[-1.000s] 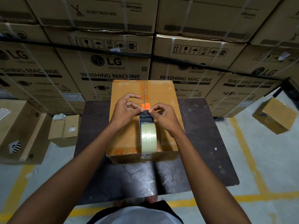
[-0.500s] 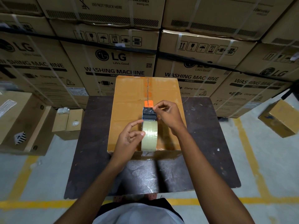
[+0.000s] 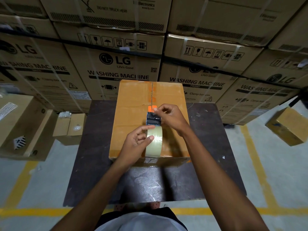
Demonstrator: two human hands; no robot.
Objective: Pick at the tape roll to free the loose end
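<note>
A closed orange-brown cardboard box [image 3: 133,117] lies on a dark table [image 3: 93,164], its centre seam running away from me. A roll of clear packing tape [image 3: 154,142] stands on edge on the box's near half. My left hand [image 3: 135,144] grips the roll from its left side, thumb on the outer face. My right hand [image 3: 171,117] pinches the pulled-out tape end [image 3: 153,117] just above the roll, near a small orange sticker [image 3: 152,108] on the seam.
Large strapped washing-machine cartons [image 3: 116,67] form a wall behind the table. An open carton [image 3: 20,127] and a small box [image 3: 71,127] sit on the floor at left, another small box [image 3: 288,129] at right. Yellow lines [image 3: 260,164] mark the grey floor.
My left hand left the tape end near the orange sticker and dropped back to grip the roll's left side. My right hand stayed pinching the tape end, which is now pulled a little longer.
</note>
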